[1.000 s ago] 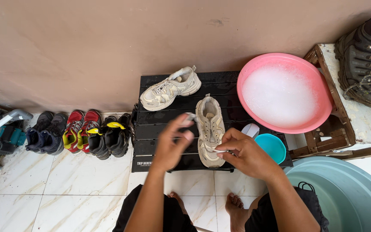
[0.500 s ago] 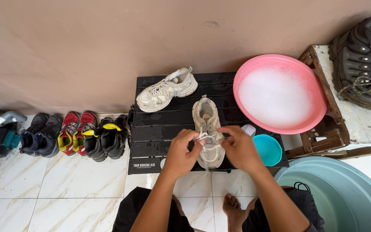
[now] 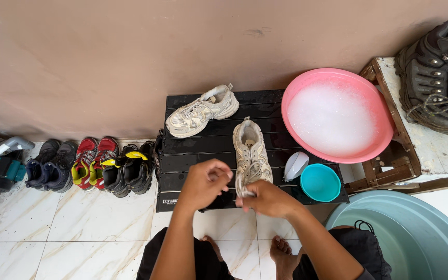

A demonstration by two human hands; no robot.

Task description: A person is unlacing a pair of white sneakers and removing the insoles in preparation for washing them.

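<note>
Hands (image 3: 237, 187) over sneaker's (image 3: 251, 150) hidden toe

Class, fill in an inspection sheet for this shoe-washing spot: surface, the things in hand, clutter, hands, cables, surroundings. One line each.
Surface: black slatted table on white marble-look floor tiles.
Things in hand: pale sneaker lying toe toward the person, its laces gathered at both hands.
Clutter: second pale sneaker, pink basin of suds, small teal bowl, white brush.
Hands: left hand and right hand both closed on the laces.
Cables: nothing seen.
Surroundings: beige wall, row of shoes on the floor, dark boots on a wooden crate, large green tub.
</note>
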